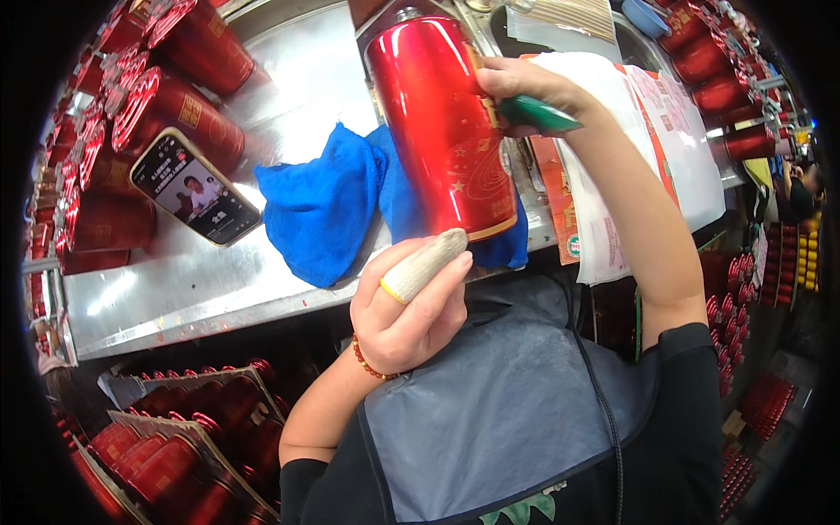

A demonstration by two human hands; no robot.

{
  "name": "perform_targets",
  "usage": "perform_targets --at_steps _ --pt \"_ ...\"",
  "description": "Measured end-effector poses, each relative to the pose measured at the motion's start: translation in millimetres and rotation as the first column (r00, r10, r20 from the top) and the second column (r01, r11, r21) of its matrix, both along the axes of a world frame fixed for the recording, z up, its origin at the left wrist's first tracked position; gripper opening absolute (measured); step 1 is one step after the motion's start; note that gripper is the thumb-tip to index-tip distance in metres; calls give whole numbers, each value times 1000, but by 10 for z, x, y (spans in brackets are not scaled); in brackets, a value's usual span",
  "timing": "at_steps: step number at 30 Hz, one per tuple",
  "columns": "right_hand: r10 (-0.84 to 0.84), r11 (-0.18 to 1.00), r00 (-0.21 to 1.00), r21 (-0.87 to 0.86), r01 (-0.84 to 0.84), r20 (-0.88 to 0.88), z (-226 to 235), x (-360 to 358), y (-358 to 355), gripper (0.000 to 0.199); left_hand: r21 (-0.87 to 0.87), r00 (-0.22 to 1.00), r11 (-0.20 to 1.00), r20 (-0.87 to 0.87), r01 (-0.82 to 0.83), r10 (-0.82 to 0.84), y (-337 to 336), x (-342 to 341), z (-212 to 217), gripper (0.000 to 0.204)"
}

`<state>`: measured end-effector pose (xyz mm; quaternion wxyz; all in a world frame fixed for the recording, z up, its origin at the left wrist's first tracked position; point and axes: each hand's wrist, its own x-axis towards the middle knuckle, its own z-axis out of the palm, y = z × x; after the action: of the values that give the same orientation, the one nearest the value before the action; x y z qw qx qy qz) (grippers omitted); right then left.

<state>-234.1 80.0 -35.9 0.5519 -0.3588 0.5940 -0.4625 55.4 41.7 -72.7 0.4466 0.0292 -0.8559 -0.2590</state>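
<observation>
A glossy red cylinder [442, 131] is held tilted above a steel table [297, 79] — left hand [407, 306] (one finger in a pale cot) props its lower rim, right hand [516, 87] grips a green tool [538, 114] against its side. Work looks midway; many red cylinders [175, 114] lie stacked beside a blue cloth [328, 206].

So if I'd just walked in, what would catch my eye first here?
Probably the tall shiny red cylinder held up in the middle: the left hand, with a pale finger cot, supports its lower end, and the right hand presses a green-handled tool against its side. Behind it a bright blue cloth lies on the steel counter, beside a lit phone and rows of similar red cylinders at the left.
</observation>
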Motion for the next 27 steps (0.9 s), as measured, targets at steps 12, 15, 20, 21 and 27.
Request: perform_targets --at_steps 12,15,20,21,27 --pt "87 989 996 123 -86 -8 249 -50 -24 84 -34 997 998 60 49 -47 -28 14 123 40" --pt "48 998 996 40 -51 73 111 3 -49 83 -53 996 997 71 60 -56 -23 -3 144 36" --pt "-15 995 832 77 70 -555 370 301 -111 102 -91 993 995 112 41 -31 -12 24 212 35" --pt "-5 996 901 78 43 -434 386 270 -100 101 -86 992 995 122 43 -32 -5 29 226 35" --pt "24 999 998 29 -23 -64 164 64 -58 86 -90 993 995 113 40 -30 27 20 251 34"
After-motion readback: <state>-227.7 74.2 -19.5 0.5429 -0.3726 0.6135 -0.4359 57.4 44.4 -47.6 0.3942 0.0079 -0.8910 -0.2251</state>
